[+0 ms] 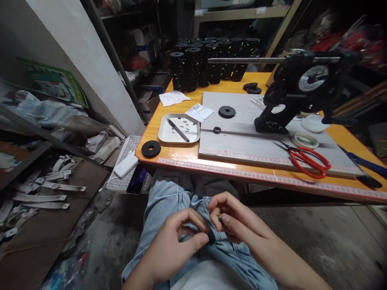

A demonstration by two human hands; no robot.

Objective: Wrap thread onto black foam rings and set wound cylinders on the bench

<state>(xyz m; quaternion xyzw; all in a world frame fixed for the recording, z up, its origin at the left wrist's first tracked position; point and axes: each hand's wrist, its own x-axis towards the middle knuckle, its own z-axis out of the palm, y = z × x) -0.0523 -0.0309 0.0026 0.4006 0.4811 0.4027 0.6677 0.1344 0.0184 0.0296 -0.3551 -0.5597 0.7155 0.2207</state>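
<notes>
Above my lap, my left hand (pixel 178 239) is closed, thumb against curled fingers, on a small black piece (pixel 212 235) whose kind I cannot make out. My right hand (pixel 231 219) is beside it, thumb and index finger pinched together. A tiny dark thing (pixel 220 220) shows at those fingertips, too small to name. On the table past my hands, a white tray (pixel 161 131) holds a pen (pixel 179 130) and several tiny dark bits. A black disc with a centre hole (pixel 150 149) lies at the table's left corner.
A hand-cranked machine (pixel 278 96) with a long rod stands on a grey board (pixel 236 147). Red-handled scissors (pixel 310 161) lie near the front edge. Black spools (pixel 193 68) are stacked at the back. A phone (pixel 137 179) and a white power bank (pixel 126 164) sit left of my legs.
</notes>
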